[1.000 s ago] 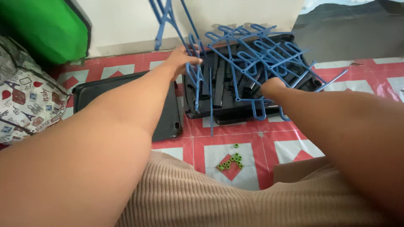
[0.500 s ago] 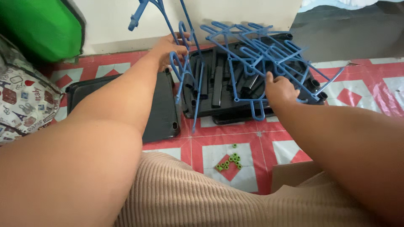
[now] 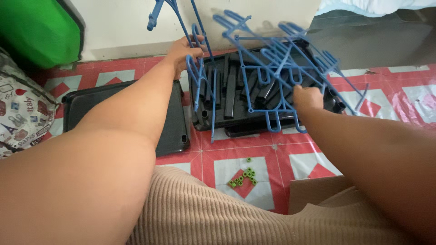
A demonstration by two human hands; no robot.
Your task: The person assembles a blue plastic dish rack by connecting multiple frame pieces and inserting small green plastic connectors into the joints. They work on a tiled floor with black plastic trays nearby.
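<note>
Fingers [image 3: 193,51] of the left hand [image 3: 184,52] curl closed around a blue wire frame piece [image 3: 200,77]; the right hand [image 3: 309,97] closes on a tangle of blue wire frames [image 3: 277,59].

Both arms extend forward from the body, the left reaching further and higher, wrist straight, holding its piece upright above the left edge of a black tray [image 3: 236,122] of black tubes. The right arm angles inward, its hand gripping the tangle's lower edge and tilting it over the tray. A flat black tray [image 3: 172,131] lies just left on the red-and-white tiled floor [image 3: 272,149], with small green rings [image 3: 243,177] nearer the body.
</note>
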